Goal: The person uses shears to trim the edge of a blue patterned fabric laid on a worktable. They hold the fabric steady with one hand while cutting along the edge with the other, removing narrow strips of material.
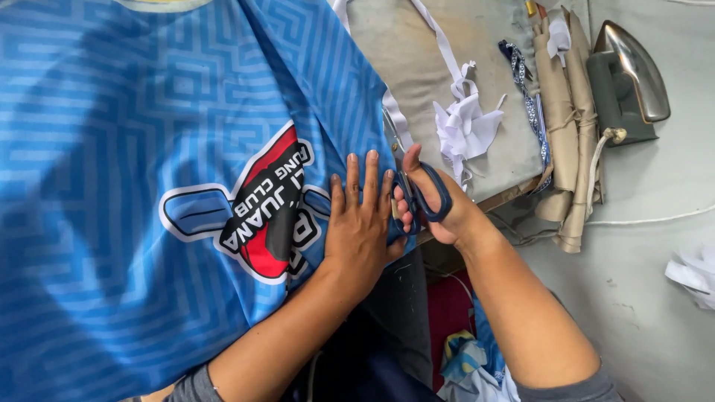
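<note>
Fingers of the right hand (439, 205) sit through the dark blue loops of scissors (412, 179), blades pointing up along the edge of the blue patterned fabric (112, 149). Left hand (361, 223) lies flat, fingers spread narrow, pressing that fabric beside the scissors. White scraps (465, 123), rolled beige cloth (562, 119) and an iron (625, 78) lie further right.

an iron (624, 78) (metal-soled) sits beside rolled tan cloth (567, 126) and white scraps (465, 123).
</note>
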